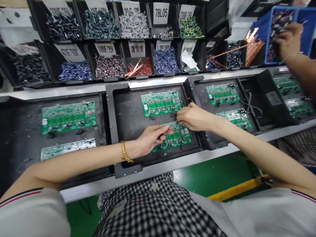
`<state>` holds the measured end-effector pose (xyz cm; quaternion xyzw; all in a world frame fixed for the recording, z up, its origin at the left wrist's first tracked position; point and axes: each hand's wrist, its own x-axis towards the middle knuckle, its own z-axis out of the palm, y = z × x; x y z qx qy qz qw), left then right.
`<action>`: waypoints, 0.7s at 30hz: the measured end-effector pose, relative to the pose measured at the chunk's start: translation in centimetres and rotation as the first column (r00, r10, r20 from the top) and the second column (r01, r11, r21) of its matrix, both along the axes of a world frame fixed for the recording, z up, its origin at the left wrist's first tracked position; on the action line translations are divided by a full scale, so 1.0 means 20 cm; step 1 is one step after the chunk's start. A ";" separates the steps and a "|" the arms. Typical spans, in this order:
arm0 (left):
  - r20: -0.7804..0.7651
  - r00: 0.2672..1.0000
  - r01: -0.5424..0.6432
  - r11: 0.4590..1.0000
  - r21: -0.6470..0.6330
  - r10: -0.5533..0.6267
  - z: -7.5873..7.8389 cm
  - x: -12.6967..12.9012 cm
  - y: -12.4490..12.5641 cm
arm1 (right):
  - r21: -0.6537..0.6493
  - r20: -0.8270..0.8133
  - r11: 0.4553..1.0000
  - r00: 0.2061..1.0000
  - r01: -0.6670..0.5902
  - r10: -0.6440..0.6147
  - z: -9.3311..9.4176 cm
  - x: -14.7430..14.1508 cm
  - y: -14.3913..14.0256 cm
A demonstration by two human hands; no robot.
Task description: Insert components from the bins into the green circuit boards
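Note:
Two green circuit boards lie one behind the other in the black tray (128, 112) in front of me. My left hand (154, 138) is over the left part of the nearer circuit board (179, 136), its fingers curled and pinched together; whatever they hold is too small to make out. My right hand (192, 117) reaches to the gap between this board and the farther circuit board (160, 103). Its fingers are bent and closed near the nearer board's top right corner, and they hide anything between them.
Labelled black bins of components (134, 26) stand in two rows behind the trays. More circuit boards lie in trays to the left (69, 117) and right (223, 93). At the far right another person's hand (290, 39) reaches into a blue bin (270, 36).

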<state>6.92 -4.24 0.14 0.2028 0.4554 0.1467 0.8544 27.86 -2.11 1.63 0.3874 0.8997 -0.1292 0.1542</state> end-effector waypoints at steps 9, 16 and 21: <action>-0.019 1.000 -0.010 1.000 -0.006 0.010 0.00 0.03 -0.01 | 0.120 0.105 0.989 0.991 -0.091 0.079 0.01 -0.03 -0.04; -0.001 1.000 -0.002 1.000 -0.016 0.002 -0.01 0.04 -0.03 | 0.235 -0.083 0.965 0.992 0.112 -0.095 -0.04 0.00 -0.16; 0.023 1.000 -0.019 1.000 0.022 0.018 0.00 0.06 -0.04 | -0.029 -0.549 0.916 0.759 0.401 -0.350 0.03 -0.08 -0.24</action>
